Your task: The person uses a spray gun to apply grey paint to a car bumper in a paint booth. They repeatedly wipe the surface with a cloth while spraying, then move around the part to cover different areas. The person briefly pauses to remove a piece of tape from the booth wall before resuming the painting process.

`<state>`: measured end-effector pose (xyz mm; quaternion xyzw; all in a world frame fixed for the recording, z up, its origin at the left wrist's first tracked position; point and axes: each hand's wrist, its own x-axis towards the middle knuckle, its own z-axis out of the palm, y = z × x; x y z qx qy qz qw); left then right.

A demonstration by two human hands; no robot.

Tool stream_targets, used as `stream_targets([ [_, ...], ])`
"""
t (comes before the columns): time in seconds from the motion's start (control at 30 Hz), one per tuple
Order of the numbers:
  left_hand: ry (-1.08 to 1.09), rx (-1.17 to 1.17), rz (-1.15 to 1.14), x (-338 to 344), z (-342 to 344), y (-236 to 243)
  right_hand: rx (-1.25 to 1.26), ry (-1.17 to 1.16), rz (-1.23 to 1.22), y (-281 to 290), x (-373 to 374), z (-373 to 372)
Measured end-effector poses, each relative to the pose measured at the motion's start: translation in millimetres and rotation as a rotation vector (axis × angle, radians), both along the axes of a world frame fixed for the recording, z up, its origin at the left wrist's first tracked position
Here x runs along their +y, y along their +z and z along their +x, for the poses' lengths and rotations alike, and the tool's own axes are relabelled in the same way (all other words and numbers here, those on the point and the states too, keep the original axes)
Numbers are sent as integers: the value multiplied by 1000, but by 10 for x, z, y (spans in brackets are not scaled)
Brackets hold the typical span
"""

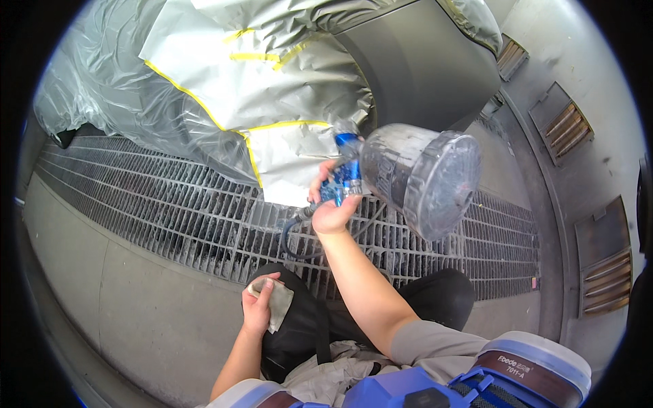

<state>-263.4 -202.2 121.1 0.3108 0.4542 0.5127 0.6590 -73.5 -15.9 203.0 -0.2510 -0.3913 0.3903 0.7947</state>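
My right hand (330, 214) grips a blue spray gun (347, 170) raised beside the masked bodywork. A large clear cup (422, 180) with residue inside juts from it toward the right, and a dark hose (289, 238) curves down from the handle. My left hand (255, 306) holds a folded pale cloth (279, 306) at my left knee. Beyond the gun is a dark grey panel (415, 61), bordered by white masking paper (286, 156) with yellow tape (253, 163). The gun's nozzle end is blurred.
Translucent plastic sheeting (115, 75) drapes the bodywork at left. A metal floor grate (149, 190) runs between me and it, beside grey flooring (95, 265). Along the right wall (551, 41) are metal vent panels (602, 272). My bent legs and blue respirator (381, 387) fill the lower edge.
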Motion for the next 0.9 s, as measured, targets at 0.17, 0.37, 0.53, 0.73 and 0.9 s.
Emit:
stream_targets([
  [0.17,-4,19,-11,61,-15,-40,171,-100,-224,-120,-430,-127],
  [0.37,-19,24,2,46,-16,-70,75,112,7,18,-442,130],
  [0.53,-19,54,17,79,-29,-63,294,-189,-355,-194,-594,181],
  [0.73,-28,101,41,38,-88,-130,230,3,-139,-266,-663,346],
  [0.9,-35,91,78,15,-130,-188,352,-57,-249,-428,-474,503],
])
